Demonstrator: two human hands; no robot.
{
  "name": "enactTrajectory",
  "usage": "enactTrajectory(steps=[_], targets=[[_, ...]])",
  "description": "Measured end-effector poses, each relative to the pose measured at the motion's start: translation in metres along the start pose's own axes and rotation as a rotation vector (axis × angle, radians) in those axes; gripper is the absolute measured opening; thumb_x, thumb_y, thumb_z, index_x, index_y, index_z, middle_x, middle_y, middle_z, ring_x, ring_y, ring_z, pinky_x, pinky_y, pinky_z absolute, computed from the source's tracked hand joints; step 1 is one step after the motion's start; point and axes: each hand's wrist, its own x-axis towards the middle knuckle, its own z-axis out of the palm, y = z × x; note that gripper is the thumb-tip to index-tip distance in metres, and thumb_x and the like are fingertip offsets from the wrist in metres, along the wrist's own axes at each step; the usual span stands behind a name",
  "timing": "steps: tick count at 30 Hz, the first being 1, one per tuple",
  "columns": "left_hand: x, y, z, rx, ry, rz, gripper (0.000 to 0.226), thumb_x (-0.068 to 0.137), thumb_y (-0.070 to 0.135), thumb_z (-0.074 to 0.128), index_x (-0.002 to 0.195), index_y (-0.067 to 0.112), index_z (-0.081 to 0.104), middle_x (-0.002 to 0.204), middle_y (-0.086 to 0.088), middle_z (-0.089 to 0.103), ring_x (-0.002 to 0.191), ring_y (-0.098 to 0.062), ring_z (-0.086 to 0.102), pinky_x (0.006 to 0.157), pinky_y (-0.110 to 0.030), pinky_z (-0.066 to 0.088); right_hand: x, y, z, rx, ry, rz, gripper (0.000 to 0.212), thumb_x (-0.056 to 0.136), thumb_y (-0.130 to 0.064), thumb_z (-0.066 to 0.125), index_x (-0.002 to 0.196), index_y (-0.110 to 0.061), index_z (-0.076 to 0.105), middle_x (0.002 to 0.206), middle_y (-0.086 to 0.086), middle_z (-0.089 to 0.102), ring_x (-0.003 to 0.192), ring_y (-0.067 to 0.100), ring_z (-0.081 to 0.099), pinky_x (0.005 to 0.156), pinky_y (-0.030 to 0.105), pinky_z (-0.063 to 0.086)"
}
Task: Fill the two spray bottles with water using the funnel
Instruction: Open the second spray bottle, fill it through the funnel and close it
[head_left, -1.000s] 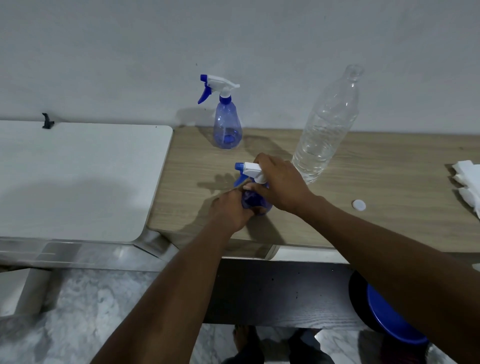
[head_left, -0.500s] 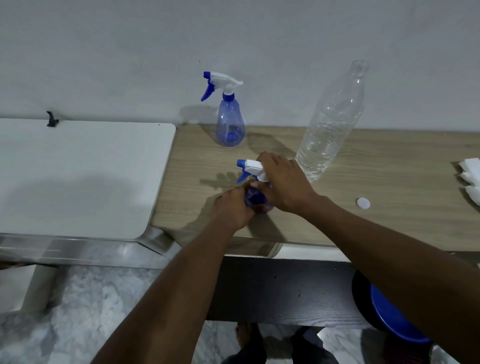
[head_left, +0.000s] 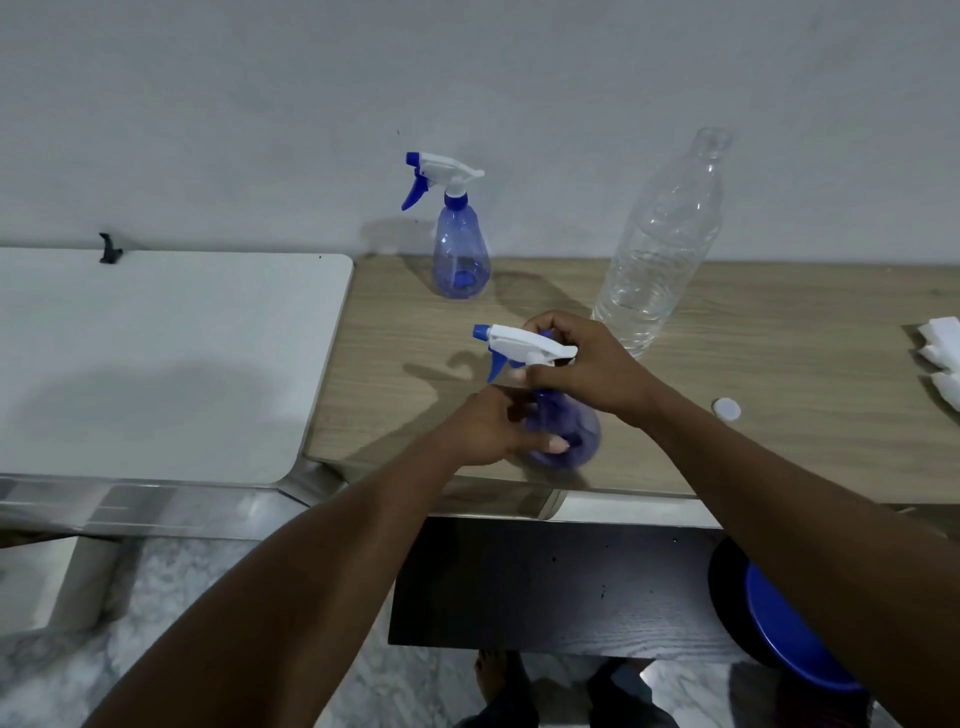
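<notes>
Head view. Near spray bottle (head_left: 563, 431), blue and see-through, is seen near the front edge of the wooden worktop (head_left: 779, 338); its body is blurred. The left hand (head_left: 498, 431) is wrapped round the body, grip closed on it. The right hand (head_left: 587, 364) is curled at the neck, grip closed on the white trigger head (head_left: 524, 345), blue nozzle pointed left. Whether the head is seated or loose cannot be told.

Far spray bottle (head_left: 461, 260) is stood upright by the wall, well apart from both hands. A clear bottle (head_left: 654, 260), uncapped and part-filled with water, is stood just behind the right hand. A white cap (head_left: 727, 409) is lain flat right of the wrist. White cloths (head_left: 943, 358) are cut by the right edge. A white board (head_left: 156, 364) is butted against the worktop's left side. A blue round thing (head_left: 789, 639) below is partly hidden by the right forearm.
</notes>
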Motion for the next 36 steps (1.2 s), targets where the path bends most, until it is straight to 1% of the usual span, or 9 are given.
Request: enactTrajectory(steps=[3, 6, 10, 13, 17, 22, 27, 31, 36], targets=[[-0.003, 0.018, 0.013, 0.038, -0.124, -0.050, 0.031, 0.070, 0.037, 0.088, 0.092, 0.025, 0.070, 0.083, 0.015, 0.069, 0.080, 0.001, 0.064, 0.077, -0.019, 0.048, -0.007, -0.003, 0.008, 0.087, -0.038, 0.078, 0.022, 0.086, -0.021, 0.074, 0.108, -0.021, 0.071, 0.093, -0.014, 0.071, 0.084, 0.001, 0.065, 0.078, 0.021, 0.050], [-0.008, 0.022, 0.019, 0.013, -0.183, -0.093, 0.040, 0.074, 0.035, 0.085, 0.108, 0.021, 0.069, 0.097, 0.010, 0.072, 0.090, -0.002, 0.066, 0.083, -0.020, 0.050, -0.012, -0.003, 0.010, 0.109, -0.026, 0.136, 0.028, 0.088, -0.040, 0.069, 0.113, -0.028, 0.073, 0.104, -0.006, 0.076, 0.100, 0.013, 0.070, 0.096, 0.040, 0.052], [-0.021, 0.010, 0.002, -0.032, -0.093, -0.190, 0.089, 0.068, 0.046, 0.086, 0.143, 0.018, 0.047, 0.111, 0.007, 0.069, 0.108, -0.009, 0.063, 0.096, -0.025, 0.047, -0.015, -0.005, -0.007, 0.058, -0.005, 0.154, 0.017, 0.093, -0.028, 0.065, 0.105, -0.018, 0.073, 0.092, 0.006, 0.075, 0.092, 0.027, 0.070, 0.089, 0.047, 0.055], [-0.032, -0.019, -0.036, 0.268, 0.275, -0.208, 0.055, 0.078, 0.044, 0.079, 0.126, 0.024, 0.063, 0.107, 0.004, 0.070, 0.102, -0.014, 0.065, 0.081, -0.019, 0.046, -0.015, -0.007, -0.015, -0.057, -0.140, 0.214, 0.019, 0.091, -0.026, 0.067, 0.096, -0.009, 0.071, 0.089, 0.016, 0.072, 0.088, 0.035, 0.069, 0.078, 0.049, 0.059], [-0.047, -0.059, -0.082, 0.415, 0.543, -0.339, 0.037, 0.085, 0.037, 0.067, 0.120, 0.030, 0.066, 0.118, 0.004, 0.069, 0.112, -0.019, 0.063, 0.099, -0.027, 0.044, -0.011, -0.010, -0.009, -0.189, -0.326, 0.318, 0.020, 0.088, -0.021, 0.066, 0.092, -0.002, 0.069, 0.091, 0.024, 0.069, 0.076, 0.023, 0.065, 0.065, 0.043, 0.061], [-0.059, -0.072, -0.096, 0.474, 0.562, -0.338, 0.040, 0.086, 0.030, 0.064, 0.125, 0.025, 0.064, 0.120, 0.000, 0.068, 0.115, -0.022, 0.061, 0.099, -0.030, 0.045, -0.005, -0.011, 0.007, -0.257, -0.286, 0.355, 0.020, 0.090, -0.019, 0.061, 0.084, 0.000, 0.067, 0.072, 0.017, 0.063, 0.060, 0.019, 0.059, 0.050, 0.035, 0.058], [-0.057, -0.071, -0.096, 0.553, 0.516, -0.307, 0.043, 0.085, 0.032, 0.061, 0.128, 0.027, 0.061, 0.121, 0.001, 0.068, 0.115, -0.021, 0.061, 0.100, -0.033, 0.047, 0.000, -0.011, 0.010, -0.261, -0.303, 0.348, 0.017, 0.085, -0.022, 0.062, 0.088, -0.007, 0.069, 0.085, 0.019, 0.070, 0.077, 0.036, 0.070, 0.054, 0.048, 0.062], [-0.055, -0.071, -0.096, 0.613, 0.495, -0.294, 0.043, 0.086, 0.033, 0.059, 0.129, 0.027, 0.061, 0.121, 0.001, 0.068, 0.116, -0.020, 0.060, 0.101, -0.033, 0.047, 0.001, -0.012, 0.009, -0.261, -0.256, 0.344, 0.016, 0.087, -0.018, 0.060, 0.086, -0.003, 0.068, 0.085, 0.025, 0.069, 0.066, 0.025, 0.064, 0.051, 0.046, 0.061], [-0.052, -0.071, -0.096, 0.623, 0.479, -0.286, 0.044, 0.086, 0.033, 0.060, 0.130, 0.026, 0.060, 0.124, 0.000, 0.067, 0.117, -0.020, 0.060, 0.101, -0.036, 0.047, 0.006, -0.013, 0.008, -0.261, -0.283, 0.342, 0.014, 0.088, -0.018, 0.062, 0.092, -0.007, 0.068, 0.088, 0.020, 0.070, 0.074, 0.022, 0.066, 0.054, 0.043, 0.062]])
